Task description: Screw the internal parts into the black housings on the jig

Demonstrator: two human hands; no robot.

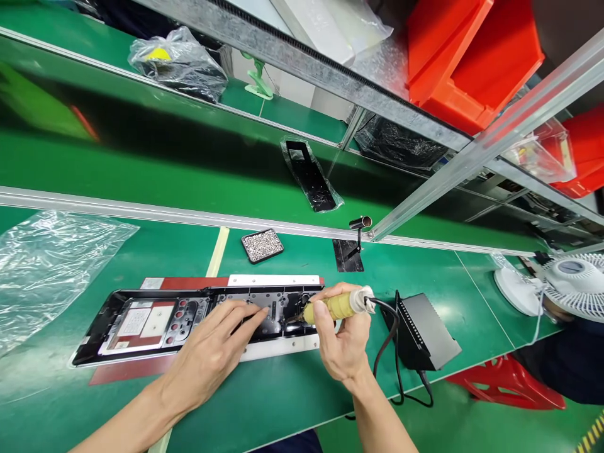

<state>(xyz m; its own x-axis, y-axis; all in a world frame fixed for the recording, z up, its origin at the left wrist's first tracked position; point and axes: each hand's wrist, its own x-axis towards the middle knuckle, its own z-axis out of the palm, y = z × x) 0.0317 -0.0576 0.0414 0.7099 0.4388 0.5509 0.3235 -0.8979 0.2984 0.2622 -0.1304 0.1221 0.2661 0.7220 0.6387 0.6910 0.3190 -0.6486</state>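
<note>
Yellow-handled soldering iron (336, 306) in right hand (343, 343), over black panel (198, 316)

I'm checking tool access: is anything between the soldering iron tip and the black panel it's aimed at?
Nothing visible. The right hand holds the soldering iron with its tip at the black panel; the left hand presses the panel beside it, clear of the tip.

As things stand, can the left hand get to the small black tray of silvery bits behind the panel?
Probably yes. The left hand rests on the long black panel; the small black tray of silvery bits lies just beyond it on open green mat, nothing between.
</note>
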